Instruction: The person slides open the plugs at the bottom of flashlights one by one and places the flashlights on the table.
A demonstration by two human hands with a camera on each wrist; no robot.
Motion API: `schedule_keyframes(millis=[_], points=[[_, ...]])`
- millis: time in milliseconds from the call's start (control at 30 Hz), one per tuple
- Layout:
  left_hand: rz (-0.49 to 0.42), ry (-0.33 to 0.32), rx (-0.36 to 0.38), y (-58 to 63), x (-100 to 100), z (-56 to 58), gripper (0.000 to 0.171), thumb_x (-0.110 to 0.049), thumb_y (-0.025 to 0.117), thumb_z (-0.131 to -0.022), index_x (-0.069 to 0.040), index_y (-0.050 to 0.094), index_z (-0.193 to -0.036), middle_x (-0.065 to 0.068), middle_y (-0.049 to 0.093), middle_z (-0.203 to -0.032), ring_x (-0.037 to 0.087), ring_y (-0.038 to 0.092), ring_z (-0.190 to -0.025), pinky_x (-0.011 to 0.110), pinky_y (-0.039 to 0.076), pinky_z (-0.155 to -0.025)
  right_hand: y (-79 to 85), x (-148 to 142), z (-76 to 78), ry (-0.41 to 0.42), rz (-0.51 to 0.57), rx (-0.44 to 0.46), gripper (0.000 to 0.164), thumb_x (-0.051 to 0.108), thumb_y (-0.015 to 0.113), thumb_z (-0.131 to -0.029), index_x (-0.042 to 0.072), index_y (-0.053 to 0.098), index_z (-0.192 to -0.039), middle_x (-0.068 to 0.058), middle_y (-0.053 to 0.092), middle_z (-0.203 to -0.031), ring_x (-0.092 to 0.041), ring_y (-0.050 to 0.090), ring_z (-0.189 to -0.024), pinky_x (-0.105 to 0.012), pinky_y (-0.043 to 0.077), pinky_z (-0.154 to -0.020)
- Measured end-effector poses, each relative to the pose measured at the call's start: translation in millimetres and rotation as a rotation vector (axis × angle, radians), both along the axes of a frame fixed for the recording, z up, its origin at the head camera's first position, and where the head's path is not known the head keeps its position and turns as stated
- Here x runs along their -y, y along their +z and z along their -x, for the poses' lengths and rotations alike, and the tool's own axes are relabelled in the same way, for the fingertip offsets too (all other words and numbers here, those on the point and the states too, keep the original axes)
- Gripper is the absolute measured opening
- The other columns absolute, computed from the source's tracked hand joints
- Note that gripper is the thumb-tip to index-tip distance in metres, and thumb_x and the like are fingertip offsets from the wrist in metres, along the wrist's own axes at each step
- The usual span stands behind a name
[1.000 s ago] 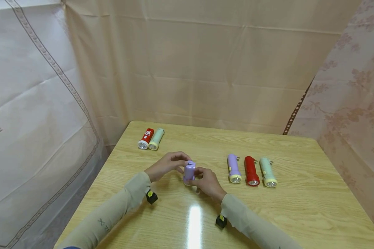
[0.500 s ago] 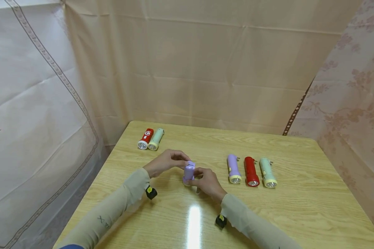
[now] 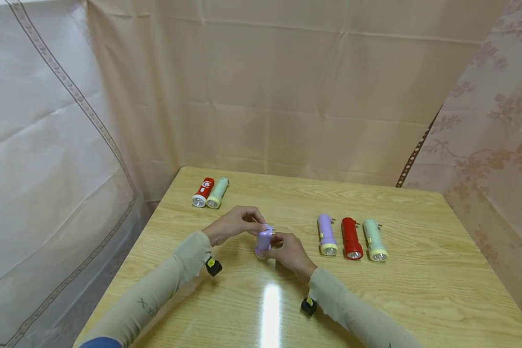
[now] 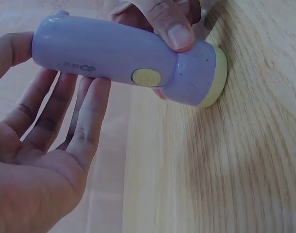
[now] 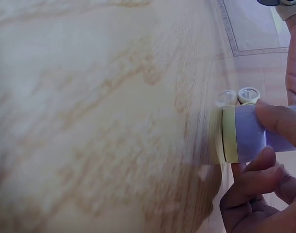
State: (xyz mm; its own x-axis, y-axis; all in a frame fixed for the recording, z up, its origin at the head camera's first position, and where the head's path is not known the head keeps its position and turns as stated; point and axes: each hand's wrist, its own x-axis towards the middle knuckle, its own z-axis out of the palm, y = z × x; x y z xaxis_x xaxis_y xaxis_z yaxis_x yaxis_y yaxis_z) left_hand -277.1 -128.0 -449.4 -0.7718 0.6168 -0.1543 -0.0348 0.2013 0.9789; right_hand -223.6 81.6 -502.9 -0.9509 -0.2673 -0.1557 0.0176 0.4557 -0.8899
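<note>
A purple flashlight (image 3: pixel 264 240) stands on its lamp end on the table, with plug prongs (image 3: pixel 273 229) jutting to the right near its top. My left hand (image 3: pixel 232 226) holds the tail end from the left. In the left wrist view its fingertips (image 4: pixel 100 86) press along the flashlight's side, below a yellow switch (image 4: pixel 146 77) in the body. My right hand (image 3: pixel 292 255) grips the flashlight low down, thumb (image 4: pixel 181 37) at the neck just above the wide head. The right wrist view shows the pale yellow lamp rim (image 5: pixel 229 135) against the tabletop.
To the right lie a purple flashlight (image 3: pixel 326 234), a red flashlight (image 3: pixel 352 238) and a mint green flashlight (image 3: pixel 374 239) in a row, prongs out. At the back left, a red and white flashlight (image 3: pixel 203 192) lies beside another mint green one (image 3: pixel 218 193). Cloth hangs behind the table (image 3: pixel 417 290).
The held flashlight's plug prongs, earlier folded into its top end, now stick out to the right. My left fingers have shifted slightly at the tail end; my right hand keeps its grip.
</note>
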Motion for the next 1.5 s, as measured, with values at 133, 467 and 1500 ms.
schedule_keyframes(millis=[133, 467, 1500], points=[[0.001, 0.009, 0.000, 2.1, -2, -0.9, 0.029, -0.030, 0.075, -0.083, -0.009, 0.064, -0.100, 0.012, 0.062, -0.108, 0.029, 0.059, -0.102, 0.055, 0.046, -0.093, 1.8, 0, 0.4, -0.002, -0.005, -0.001, 0.040, 0.041, 0.083, -0.071, 0.018, 0.069, -0.101, 0.005, 0.066, -0.099, -0.018, 0.059, -0.095, -0.037, 0.049, -0.081], [0.087, 0.047, -0.035, 5.6, -7, -3.8, 0.031, -0.035, 0.077, -0.080, -0.010, 0.064, -0.094, 0.009, 0.063, -0.104, 0.027, 0.057, -0.098, 0.042, 0.049, -0.085, 1.3, -1, -0.1, 0.004, -0.001, -0.003, 0.044, 0.040, 0.084, -0.070, 0.018, 0.069, -0.104, 0.004, 0.065, -0.099, -0.018, 0.059, -0.095, -0.036, 0.050, -0.080], [0.038, 0.008, -0.344, -7.1, 1, -15.5, 0.035, -0.024, 0.081, -0.078, -0.018, 0.064, -0.108, 0.002, 0.064, -0.106, 0.020, 0.060, -0.100, 0.033, 0.054, -0.082, -5.1, 3, -4.7, -0.023, -0.002, -0.037, 0.049, 0.039, 0.082, -0.073, 0.014, 0.066, -0.113, -0.003, 0.065, -0.112, -0.020, 0.064, -0.080, -0.036, 0.056, -0.065]])
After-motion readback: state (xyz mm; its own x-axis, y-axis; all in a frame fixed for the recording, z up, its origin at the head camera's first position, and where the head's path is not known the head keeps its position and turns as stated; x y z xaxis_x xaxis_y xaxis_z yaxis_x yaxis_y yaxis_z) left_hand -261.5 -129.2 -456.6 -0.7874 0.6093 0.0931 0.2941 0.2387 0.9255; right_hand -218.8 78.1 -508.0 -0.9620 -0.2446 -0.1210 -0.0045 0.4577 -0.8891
